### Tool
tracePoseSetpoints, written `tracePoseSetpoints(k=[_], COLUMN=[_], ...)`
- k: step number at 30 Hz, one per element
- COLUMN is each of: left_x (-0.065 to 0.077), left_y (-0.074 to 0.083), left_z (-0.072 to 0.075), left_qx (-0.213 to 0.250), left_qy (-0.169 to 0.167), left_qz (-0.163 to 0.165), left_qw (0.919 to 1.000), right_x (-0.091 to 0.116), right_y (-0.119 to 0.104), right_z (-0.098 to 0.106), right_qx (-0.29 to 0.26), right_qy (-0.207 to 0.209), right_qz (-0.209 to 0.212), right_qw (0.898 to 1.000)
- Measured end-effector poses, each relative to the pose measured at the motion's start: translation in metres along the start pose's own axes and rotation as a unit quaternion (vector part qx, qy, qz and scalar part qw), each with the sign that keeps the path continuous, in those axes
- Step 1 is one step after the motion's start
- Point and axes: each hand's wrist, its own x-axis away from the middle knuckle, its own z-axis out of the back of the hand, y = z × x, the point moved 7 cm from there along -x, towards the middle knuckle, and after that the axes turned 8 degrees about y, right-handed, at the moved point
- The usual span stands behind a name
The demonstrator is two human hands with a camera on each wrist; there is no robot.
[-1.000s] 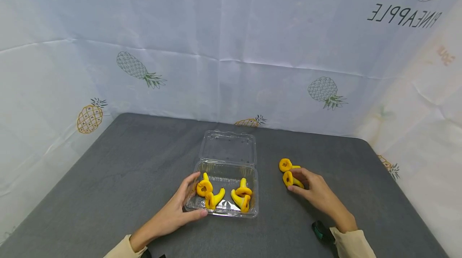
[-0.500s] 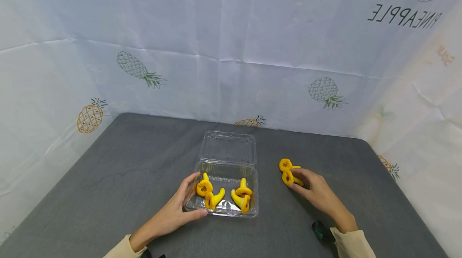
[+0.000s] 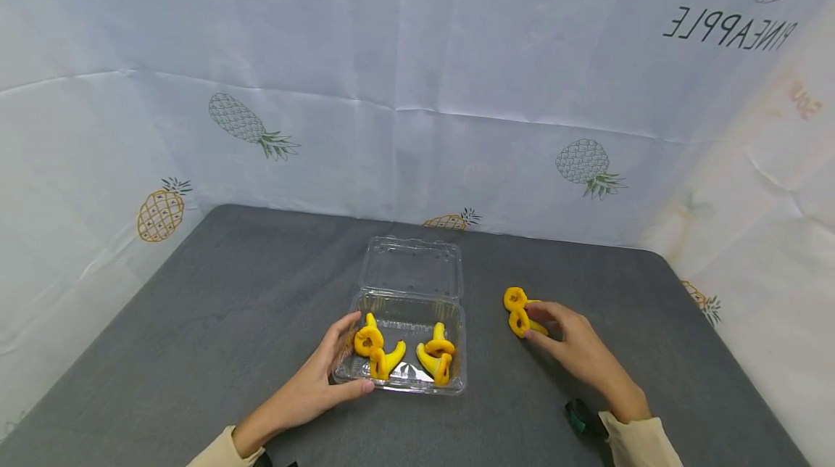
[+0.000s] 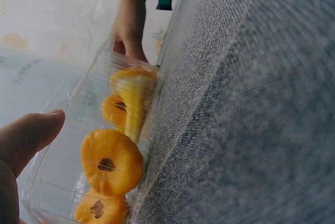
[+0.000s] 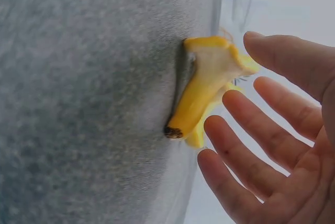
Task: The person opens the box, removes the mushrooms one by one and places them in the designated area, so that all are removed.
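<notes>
The right hand (image 3: 574, 344) covers part of the two mushrooms beside it: from the head, the stem of the far mushroom (image 3: 514, 299) runs behind its fingers, and in the right wrist view that one is mostly hidden behind the near mushroom (image 3: 519, 323). Both lie on the grey table (image 3: 274, 293), caps just beyond the fingertips and to their left. The right hand is not grasping anything; its fingers are spread and loose around the near mushroom. Whether a fingertip touches it is hard to tell.

The left hand (image 3: 320, 380) spreads around the left front corner of the clear plastic box (image 3: 417, 386), thumb at the front rim and fingers along the left wall, not clenched. Its lower fingers are hidden in the head view; in its own wrist view, the frame cuts off all but the thumb and a bit of palm.

Four more mushrooms lie inside the box, a left pair (image 3: 369, 341) near the left hand and a right pair (image 3: 441, 365) between the hands. Glare on the plastic blurs them from the left wrist. The lid (image 3: 412, 264) is tipped back. Both sleeves are cut off at the bottom edge.
</notes>
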Motion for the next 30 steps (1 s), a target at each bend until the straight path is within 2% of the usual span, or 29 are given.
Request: tracePoseSetpoints(k=[9,18,25,30], left_x=[0.0,0.002,0.002,0.001], left_y=[-0.001,0.005,0.004,0.002], left_z=[0.0,-0.001,0.0,0.0], left_qx=[-0.001,-0.004,-0.007,-0.003], left_qy=[0.0,-0.008,-0.007,-0.002], left_qz=[0.002,-0.024,-0.023,-0.005], left_qw=[1.0,0.9997,0.9997,1.0], right_x=[0.0,0.001,0.003,0.005], right_y=[-0.01,-0.03,-0.043,-0.052], right_z=[0.003,0.006,0.004,0.002], right_qx=[0.012,0.009,0.006,0.002], right_qy=[0.008,0.024,0.035,0.038], right_qz=[0.007,0.041,0.074,0.089], right_qw=[1.0,0.999,0.997,0.995])
